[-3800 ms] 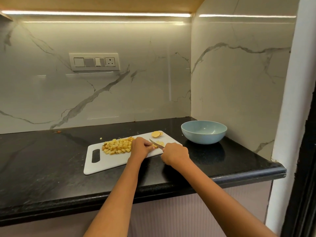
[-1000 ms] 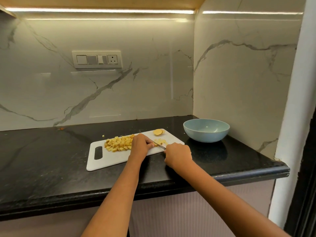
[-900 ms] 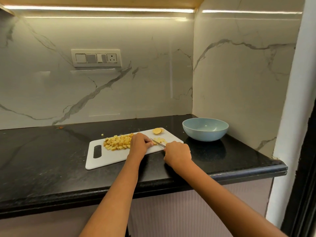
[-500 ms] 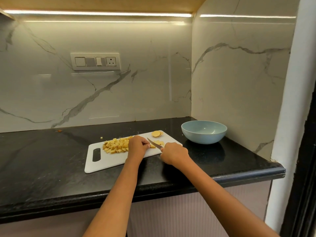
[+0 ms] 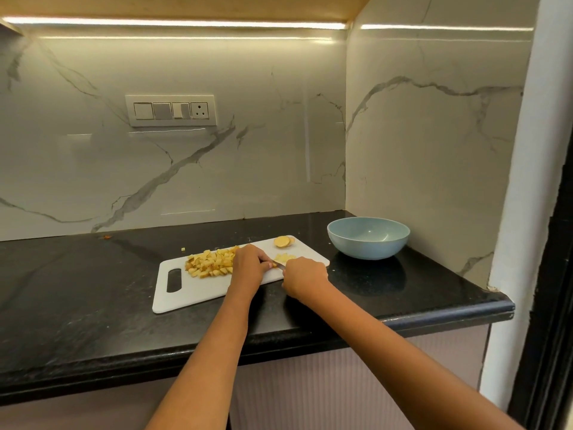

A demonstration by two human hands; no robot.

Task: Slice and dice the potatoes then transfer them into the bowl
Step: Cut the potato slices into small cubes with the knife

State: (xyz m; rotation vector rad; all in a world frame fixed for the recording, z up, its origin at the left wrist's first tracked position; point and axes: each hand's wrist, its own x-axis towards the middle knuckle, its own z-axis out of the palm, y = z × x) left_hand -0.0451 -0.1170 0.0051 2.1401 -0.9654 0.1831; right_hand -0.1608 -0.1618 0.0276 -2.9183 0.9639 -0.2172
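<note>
Both hands (image 5: 276, 270) over board-top potato pieces (image 5: 210, 264)

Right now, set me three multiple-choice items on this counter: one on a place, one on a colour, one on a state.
1. Where does the pile of diced potato lie?
A. in the bowl
B. on the cutting board
C. on the bare counter
2. What colour is the bowl?
A. red
B. black
C. light blue
3. What does the right hand hold?
A. nothing
B. a knife
C. the bowl

Key: 1 B, the dice sit on the white cutting board, left of the left hand. 2 C, its wall is pale blue. 3 B, the knife blade juts from its grip.
</note>
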